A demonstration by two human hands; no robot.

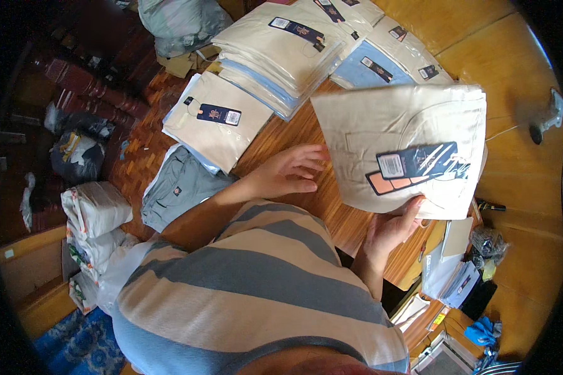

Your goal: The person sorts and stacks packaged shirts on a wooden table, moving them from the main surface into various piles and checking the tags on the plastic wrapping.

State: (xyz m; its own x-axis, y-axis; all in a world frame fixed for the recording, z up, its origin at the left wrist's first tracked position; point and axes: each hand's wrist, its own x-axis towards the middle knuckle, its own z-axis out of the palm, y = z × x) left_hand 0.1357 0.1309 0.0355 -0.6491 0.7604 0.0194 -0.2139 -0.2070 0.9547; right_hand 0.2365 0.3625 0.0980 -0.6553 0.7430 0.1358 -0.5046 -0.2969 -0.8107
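My right hand (394, 230) grips the lower edge of a folded pair of cream trousers (356, 150) in a clear plastic bag, thumb on top. Dark and orange hang tags (413, 165) lie under the plastic, and a curved pocket seam shows. The package is held up over the wooden table (275, 139). To its left, my left hand (288, 172) hangs with fingers apart, holding nothing. Nearest to that hand are a bagged beige garment (200, 134) with a dark tag and a folded grey garment (184, 187) on the table's left side.
A tall stack of bagged cream and blue garments (263, 47) stands at the far side. More bagged garments (360, 65) lie to its right. White wrapped bundles (97, 212) are piled at the left. Papers (444, 269) and small items lie at the right.
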